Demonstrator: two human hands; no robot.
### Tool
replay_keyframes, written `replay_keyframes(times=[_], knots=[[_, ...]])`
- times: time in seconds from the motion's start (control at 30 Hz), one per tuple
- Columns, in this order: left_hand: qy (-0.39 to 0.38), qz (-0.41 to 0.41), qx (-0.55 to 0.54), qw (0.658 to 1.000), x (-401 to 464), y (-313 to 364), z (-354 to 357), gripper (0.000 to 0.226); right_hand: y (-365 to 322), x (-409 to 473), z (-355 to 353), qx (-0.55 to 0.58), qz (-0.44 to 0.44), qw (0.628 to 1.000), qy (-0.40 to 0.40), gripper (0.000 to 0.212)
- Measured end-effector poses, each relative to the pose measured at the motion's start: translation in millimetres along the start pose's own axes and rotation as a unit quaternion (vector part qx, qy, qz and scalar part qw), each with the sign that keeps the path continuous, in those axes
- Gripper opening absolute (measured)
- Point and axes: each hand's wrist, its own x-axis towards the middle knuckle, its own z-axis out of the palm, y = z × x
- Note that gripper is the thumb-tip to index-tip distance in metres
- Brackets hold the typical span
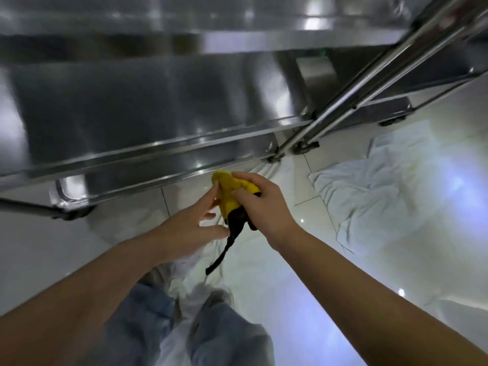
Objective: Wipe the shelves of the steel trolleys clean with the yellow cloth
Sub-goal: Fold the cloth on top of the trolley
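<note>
Glossy pale tiled floor under us, with a shiny steel trolley standing ahead.

We hold the bunched yellow cloth with its dark trailing strap in mid-air, just in front of the trolley's lowest shelf edge: our right hand has its grip closed around it, our left hand touches it with fingers spread. Crumpled white sheets lie on the floor to the right.

1. A glossy floor of pale square tiles with thin dark grout lines, mirroring bright ceiling lights.
2. A crumpled white cloth sheet spread over the tiles on the right.
3. More rumpled white fabric lies near the bottom centre.
4. Faded blue denim trouser legs at the bottom edge.
</note>
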Motion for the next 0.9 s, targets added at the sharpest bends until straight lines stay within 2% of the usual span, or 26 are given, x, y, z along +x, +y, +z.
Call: replay_keyframes(times=[0.1, 0.17, 0.23, 0.37, 0.43, 0.5, 0.57, 0.63, 0.7, 0.9], knots=[[-0.006, 0.044, -0.018, 0.999, -59, 87, -3, 0.116, -86, -49, -21, 0.011, -0.002, 1.0, -0.004, 0.025], [0.007, 0.076, -0.013, 0.997, -93, 142, -6, 0.112, -139, -77, -33, 0.014, -0.015, 1.0, -0.001, 0.027], [0.042, 0.122, 0.001, 0.992, -121, 191, -10, 0.095, -189, -100, -42, 0.019, -0.042, 0.999, -0.007, 0.031], [0.139, 0.199, 0.024, 0.97, -163, 272, -29, 0.048, -271, -133, -51, 0.003, -0.106, 0.994, -0.029, 0.045], [0.167, 0.229, 0.055, 0.958, -181, 306, -42, 0.041, -305, -143, -56, -0.054, -0.149, 0.987, -0.031, 0.052], [0.189, 0.231, 0.072, 0.952, -193, 333, -60, 0.044, -334, -147, -62, -0.128, -0.18, 0.975, -0.031, 0.06], [0.205, 0.227, 0.068, 0.95, -205, 354, -80, 0.031, -357, -148, -68, -0.177, -0.214, 0.96, -0.033, 0.066], [0.218, 0.216, 0.089, 0.948, -214, 374, -101, 0.02, -377, -147, -75, -0.216, -0.247, 0.945, -0.013, 0.06], [0.232, 0.21, 0.113, 0.943, -221, 392, -116, 0.022, -393, -146, -82, -0.231, -0.264, 0.936, 0.017, 0.048], [0.244, 0.213, 0.133, 0.937, -221, 435, -129, 0.021, -424, -139, -108, -0.201, -0.266, 0.941, 0.057, 0.027]])
